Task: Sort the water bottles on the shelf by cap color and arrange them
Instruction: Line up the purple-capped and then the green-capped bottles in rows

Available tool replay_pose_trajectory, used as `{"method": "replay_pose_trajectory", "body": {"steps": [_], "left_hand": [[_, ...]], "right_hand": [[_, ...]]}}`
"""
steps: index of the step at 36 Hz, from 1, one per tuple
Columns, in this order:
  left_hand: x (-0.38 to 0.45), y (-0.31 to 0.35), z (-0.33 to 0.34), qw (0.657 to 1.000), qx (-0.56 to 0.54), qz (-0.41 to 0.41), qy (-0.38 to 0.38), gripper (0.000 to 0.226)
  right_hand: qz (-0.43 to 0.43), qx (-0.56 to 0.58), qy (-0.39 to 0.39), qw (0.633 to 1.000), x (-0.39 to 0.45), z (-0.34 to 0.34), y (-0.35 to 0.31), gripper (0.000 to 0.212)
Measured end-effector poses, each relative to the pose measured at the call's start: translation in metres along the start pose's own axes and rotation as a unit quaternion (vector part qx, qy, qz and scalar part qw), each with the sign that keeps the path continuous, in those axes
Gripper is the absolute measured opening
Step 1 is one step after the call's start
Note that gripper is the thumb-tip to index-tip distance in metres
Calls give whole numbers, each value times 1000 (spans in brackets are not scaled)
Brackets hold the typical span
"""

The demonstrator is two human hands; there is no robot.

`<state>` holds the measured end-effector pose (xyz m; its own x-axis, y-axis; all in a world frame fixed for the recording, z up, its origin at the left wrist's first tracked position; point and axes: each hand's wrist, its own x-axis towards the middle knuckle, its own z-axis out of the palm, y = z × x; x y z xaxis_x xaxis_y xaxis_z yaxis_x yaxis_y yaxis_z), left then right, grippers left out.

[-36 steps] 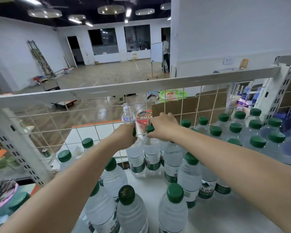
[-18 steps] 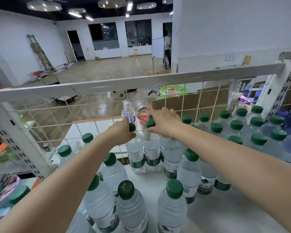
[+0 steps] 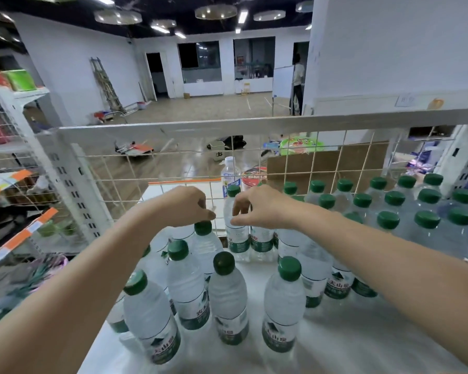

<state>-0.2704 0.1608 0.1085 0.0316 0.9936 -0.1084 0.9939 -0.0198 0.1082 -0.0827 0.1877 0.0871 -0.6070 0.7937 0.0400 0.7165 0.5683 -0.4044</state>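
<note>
Clear water bottles with green caps stand on a white shelf [image 3: 349, 346]. My left hand [image 3: 187, 206] hovers with loosely curled fingers just above one green-capped bottle [image 3: 203, 228] and holds nothing. My right hand [image 3: 262, 209] hangs with relaxed, curved fingers beside a back-row bottle [image 3: 233, 191] that stands free between my hands. A dense block of green-capped bottles [image 3: 388, 220] fills the right side. Several looser bottles stand in front, among them a darker-capped bottle [image 3: 223, 263] and a lighter-capped bottle [image 3: 289, 268].
A white wire mesh back panel [image 3: 327, 163] with a top rail [image 3: 254, 125] closes the far side of the shelf. A white-capped bottle [image 3: 229, 168] and a red-lidded tub [image 3: 254, 176] stand behind the mesh. Another shelf unit [image 3: 16, 184] is on the left.
Both hands have let go of the bottle caps they were gripping and lifted slightly. The two bottles now stand free at the back of the shelf.
</note>
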Motion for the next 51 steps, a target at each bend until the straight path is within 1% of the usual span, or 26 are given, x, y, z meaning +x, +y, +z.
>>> {"method": "replay_pose_trajectory", "body": {"steps": [5, 8, 9, 12, 15, 17, 18, 21, 25, 29, 33, 36, 41, 44, 48, 51], "left_hand": [[-15, -3, 8, 999, 6, 10, -30, 40], [-17, -2, 16, 999, 3, 16, -45, 48], [-17, -2, 19, 999, 6, 20, -48, 48], [-15, 0, 26, 998, 20, 31, -44, 34], [-16, 4, 26, 999, 8, 36, -34, 22], [-15, 5, 25, 999, 5, 39, -32, 19], [-14, 5, 24, 999, 4, 39, -33, 21], [-8, 3, 26, 998, 1, 48, -31, 29], [1, 7, 28, 998, -6, 60, -22, 28], [7, 16, 25, 997, -35, 69, -25, 25], [17, 25, 23, 996, -34, 75, -33, 26], [24, 32, 23, 996, -44, 72, -40, 31], [32, 40, 26, 995, -53, 82, -34, 30], [35, 41, 27, 995, -59, 83, -20, 30], [40, 41, 27, 995, -54, 82, 8, 30], [41, 41, 29, 996, -52, 71, -3, 33]], "right_hand": [[-2, 20, -50, 999, -13, -7, -20, 35], [-3, 33, -104, 994, -21, -6, -33, 42], [-5, 30, -122, 992, -24, -5, -37, 43], [-16, 19, -164, 986, -27, 5, -47, 41], [-42, -18, -179, 983, -23, 18, -53, 35], [-55, -33, -175, 982, -20, 20, -54, 32], [-54, -36, -173, 983, -20, 19, -53, 30], [-40, -46, -157, 986, -21, 10, -44, 25], [-15, -41, -123, 991, -20, 1, -24, 21], [3, -55, -82, 995, -18, -4, -9, 25], [29, -62, -49, 996, -13, -7, 8, 25], [44, -69, -42, 996, -10, -11, 19, 20], [60, -80, -24, 995, 2, -11, 36, 25], [63, -112, -24, 991, 7, -14, 38, 26], [65, -172, -26, 983, 14, -15, 42, 33], [74, -179, -26, 981, 19, -13, 46, 32]]}}
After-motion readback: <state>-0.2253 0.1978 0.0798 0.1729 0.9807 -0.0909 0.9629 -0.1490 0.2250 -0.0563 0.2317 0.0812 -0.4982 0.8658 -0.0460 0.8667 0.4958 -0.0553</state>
